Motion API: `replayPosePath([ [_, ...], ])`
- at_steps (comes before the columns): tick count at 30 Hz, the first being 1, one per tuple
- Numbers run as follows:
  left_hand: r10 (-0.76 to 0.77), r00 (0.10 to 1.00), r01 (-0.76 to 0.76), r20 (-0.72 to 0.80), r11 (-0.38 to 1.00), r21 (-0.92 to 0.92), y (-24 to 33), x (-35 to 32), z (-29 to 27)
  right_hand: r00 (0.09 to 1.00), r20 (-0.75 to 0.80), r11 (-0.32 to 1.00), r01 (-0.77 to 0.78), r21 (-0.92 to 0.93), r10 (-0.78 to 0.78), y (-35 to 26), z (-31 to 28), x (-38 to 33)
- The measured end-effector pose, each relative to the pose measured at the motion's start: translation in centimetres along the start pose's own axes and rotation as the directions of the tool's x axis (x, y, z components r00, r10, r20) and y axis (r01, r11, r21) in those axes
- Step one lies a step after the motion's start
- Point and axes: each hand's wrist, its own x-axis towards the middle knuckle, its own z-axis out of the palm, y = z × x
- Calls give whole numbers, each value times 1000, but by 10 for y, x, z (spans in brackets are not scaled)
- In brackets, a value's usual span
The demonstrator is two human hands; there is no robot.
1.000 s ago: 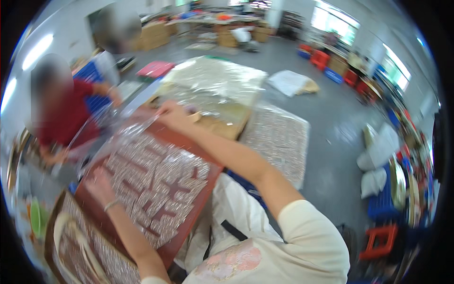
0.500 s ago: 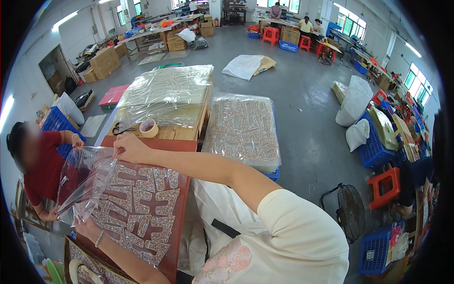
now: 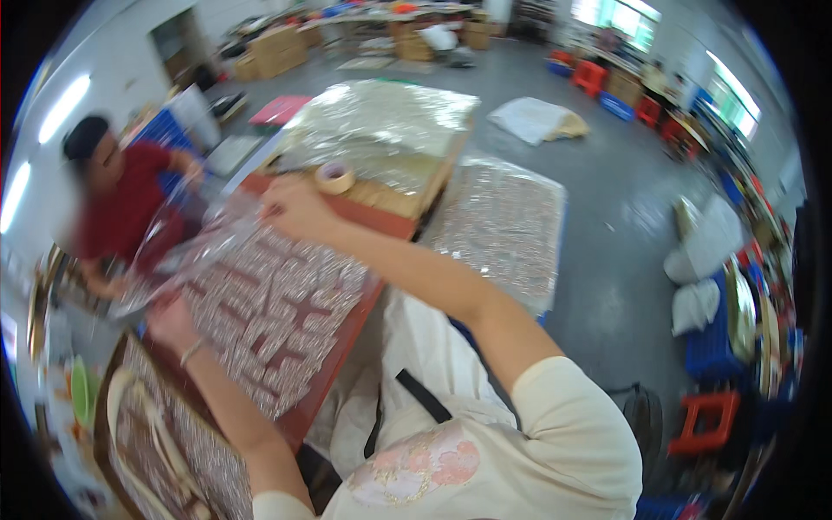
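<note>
Head view: right hand [image 3: 299, 210] pinched clear film [image 3: 204, 241] near red board's [image 3: 373, 218] far edge; left hand [image 3: 172, 321] gripped film near left edge.

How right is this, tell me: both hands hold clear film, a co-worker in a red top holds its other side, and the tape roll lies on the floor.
Wrong place for the tape roll: the head view shows it on the wooden tabletop. The rest stands: left hand and right hand hold clear film, and a co-worker in a red top holds its other side.
</note>
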Motion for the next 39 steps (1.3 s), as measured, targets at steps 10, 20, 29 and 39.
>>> replayPosePath([
  [10,148,844,-20,-515,969,245,-122,-48,78,991,112,983,-53,-175,73,-39,-15,-44],
  [20,87,845,-107,-528,994,-8,-119,-60,80,988,140,969,-31,-247,67,-20,-1,-67],
  [29,116,764,-103,-634,993,58,-115,-63,63,945,266,923,265,-280,-191,-55,-12,-85],
  [39,110,755,-50,-646,993,110,-148,-88,54,919,321,865,343,-366,-229,-70,-39,-108],
])
